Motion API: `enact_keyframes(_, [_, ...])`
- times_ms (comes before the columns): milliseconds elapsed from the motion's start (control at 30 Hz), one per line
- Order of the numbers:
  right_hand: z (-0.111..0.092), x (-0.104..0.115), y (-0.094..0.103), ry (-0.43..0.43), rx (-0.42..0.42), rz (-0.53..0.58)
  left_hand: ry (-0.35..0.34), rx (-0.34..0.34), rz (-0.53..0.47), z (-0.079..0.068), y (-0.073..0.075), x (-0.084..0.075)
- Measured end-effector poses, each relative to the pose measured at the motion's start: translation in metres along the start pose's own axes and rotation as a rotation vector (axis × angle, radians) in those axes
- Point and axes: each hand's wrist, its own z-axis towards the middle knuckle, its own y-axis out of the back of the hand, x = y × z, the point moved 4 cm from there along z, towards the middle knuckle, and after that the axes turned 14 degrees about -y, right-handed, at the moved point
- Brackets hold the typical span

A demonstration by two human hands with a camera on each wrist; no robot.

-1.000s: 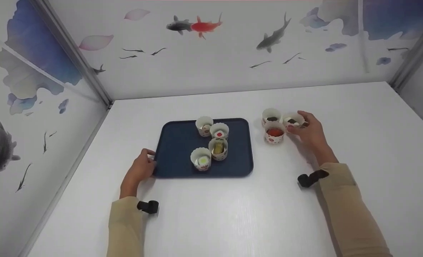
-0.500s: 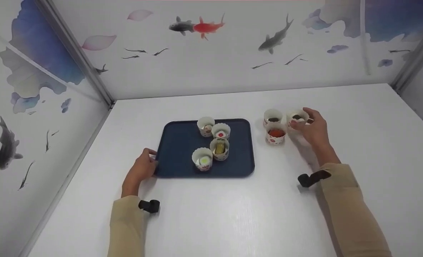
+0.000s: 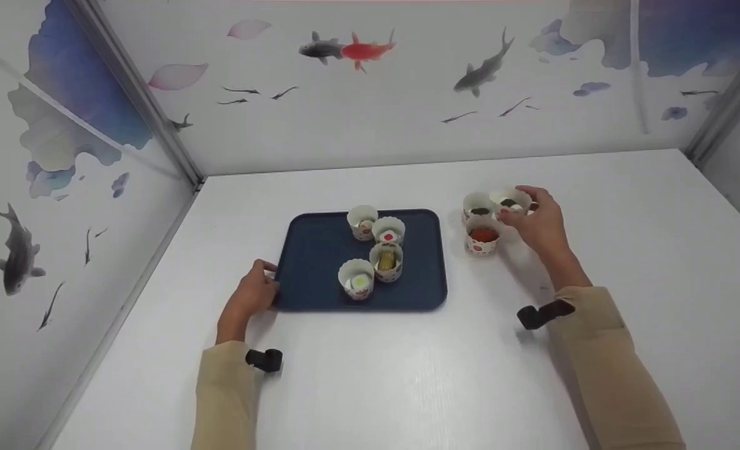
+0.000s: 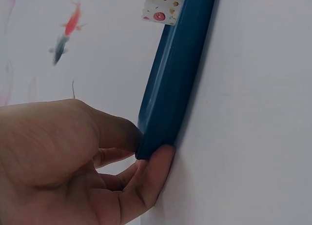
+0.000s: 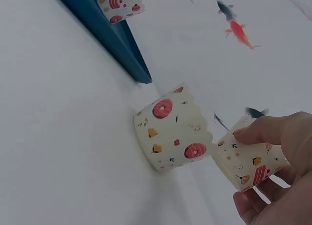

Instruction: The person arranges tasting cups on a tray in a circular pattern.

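Note:
In the head view, my left hand (image 3: 249,297) is at the left edge of a dark blue tray (image 3: 310,262). The left wrist view has its thumb on the tray's rim and a finger below, pinching the edge. On the tray stand several patterned paper baking cups, one with a yellowish-brown piece (image 3: 387,260). Right of the tray, my right hand (image 3: 544,228) holds another paper baking cup (image 5: 243,159) by its side, with something dark and white inside. Whether this cup is lifted is hard to tell. Beside it stand a cup with red-orange contents (image 3: 482,234) and one with dark contents (image 3: 477,205).
The white table (image 3: 370,375) carries everything. Behind it rises a white wall (image 3: 370,119) painted with fish, and a similar painted panel (image 3: 95,250) closes the left side. A black wrist camera (image 3: 265,360) juts inward from the left sleeve, another (image 3: 542,314) from the right.
My right hand shifted the held baking cup slightly right, then back left and a bit farther away, against the cup with dark contents. The left hand still pinches the tray edge.

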Motion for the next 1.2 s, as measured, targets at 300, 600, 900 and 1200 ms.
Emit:
enact_keyframes(300, [-0.028,0.034,-0.001,0.058,0.031,0.000,0.017,0.005,-0.001,-0.002,0.002,0.003])
enact_keyframes(600, [-0.042,0.064,-0.014,0.105,0.098,-0.033,0.029,0.014,-0.022,-0.001,-0.001,0.002])
enact_keyframes(900, [-0.058,0.091,-0.050,0.242,0.189,-0.117,0.035,0.017,0.010,0.001,0.001,0.002])
enact_keyframes(1200, [-0.072,0.108,-0.093,0.374,0.270,-0.235,0.021,0.007,0.010,0.000,0.002,0.001])
